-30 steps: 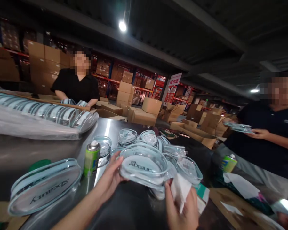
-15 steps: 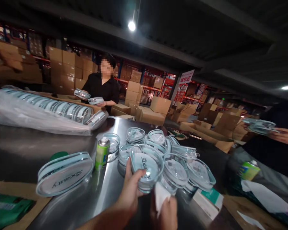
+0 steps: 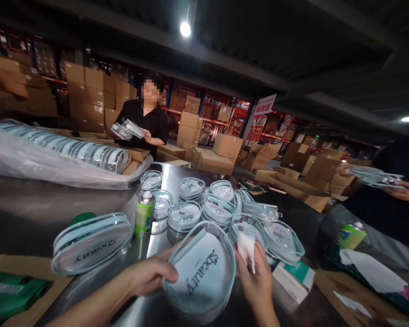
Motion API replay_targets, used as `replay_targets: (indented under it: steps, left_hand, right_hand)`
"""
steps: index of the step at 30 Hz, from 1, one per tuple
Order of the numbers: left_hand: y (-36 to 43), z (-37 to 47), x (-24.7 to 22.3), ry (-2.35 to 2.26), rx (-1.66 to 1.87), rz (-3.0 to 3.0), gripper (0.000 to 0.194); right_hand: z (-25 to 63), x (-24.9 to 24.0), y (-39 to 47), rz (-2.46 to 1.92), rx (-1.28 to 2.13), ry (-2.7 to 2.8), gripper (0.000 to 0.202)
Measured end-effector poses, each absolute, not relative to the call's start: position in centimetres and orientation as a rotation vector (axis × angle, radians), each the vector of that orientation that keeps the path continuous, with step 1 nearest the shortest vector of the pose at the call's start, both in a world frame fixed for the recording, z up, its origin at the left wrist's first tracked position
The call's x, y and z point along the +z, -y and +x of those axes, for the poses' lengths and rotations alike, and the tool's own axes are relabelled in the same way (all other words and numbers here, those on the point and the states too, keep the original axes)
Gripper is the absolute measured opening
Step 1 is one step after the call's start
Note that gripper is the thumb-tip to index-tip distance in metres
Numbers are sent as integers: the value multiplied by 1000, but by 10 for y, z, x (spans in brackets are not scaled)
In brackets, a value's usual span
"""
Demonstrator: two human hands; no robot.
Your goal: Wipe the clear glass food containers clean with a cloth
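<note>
My left hand (image 3: 153, 274) grips the left edge of a clear pouch (image 3: 202, 272) with light-blue trim and a white printed panel. The pouch is tilted, its lettering facing me. Beside its right edge, my right hand (image 3: 255, 272) is closed on a crumpled white cloth (image 3: 246, 247). Several similar pouches (image 3: 184, 215) stand on the metal table behind my hands. Another printed pouch (image 3: 93, 245) lies on its side at the left, next to a green spray can (image 3: 145, 214).
A plastic-wrapped row of pouches (image 3: 64, 147) lies at the back left. A small white-and-green box (image 3: 294, 278) sits right of my hands. A person (image 3: 145, 116) across the table and another at the right hold pouches. Cardboard boxes (image 3: 213, 159) stand behind.
The pouch in my left hand has come closer and turned, showing its printed panel. My right hand has moved up and right with the cloth. The person across has brought two pouches together.
</note>
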State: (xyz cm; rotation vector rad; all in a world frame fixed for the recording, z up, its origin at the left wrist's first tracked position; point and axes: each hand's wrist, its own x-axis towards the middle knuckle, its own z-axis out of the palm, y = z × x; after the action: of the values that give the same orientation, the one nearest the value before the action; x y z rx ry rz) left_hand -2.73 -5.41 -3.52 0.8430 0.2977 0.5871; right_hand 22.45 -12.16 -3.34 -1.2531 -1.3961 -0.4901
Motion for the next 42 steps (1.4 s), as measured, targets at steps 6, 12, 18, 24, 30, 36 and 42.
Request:
replay_targets:
  steps: [6,12,18,24,30,36,42]
  left_hand:
    - [62,-40,-39,-238,512,867,76]
    - [101,-33,-78,-612,608,990,60]
    - [114,-44,-75,-962,1056,1524,70]
    - [121,-29,-82,-791,778,1698,106]
    - [108,-18,-68,-681,859,1651,103]
    - [114,-4,-67,-753,755,1664,112]
    - [92,-3,-74,-631,696,1716,109]
  right_hand:
    - [213,-44,128,-1352,-176,1358,26]
    - [214,-83,125,-1524,0,1254,31]
    - [196,-94,157,-1594,192,1279,30]
    - [181,-94,153,-1615,75,1396,24]
    - [190,-95,146,-1599,74,1498,22]
    - [190,-77,169,-1553,153,1936,16]
    - [174,-60,185,-1584,-287,2416,25]
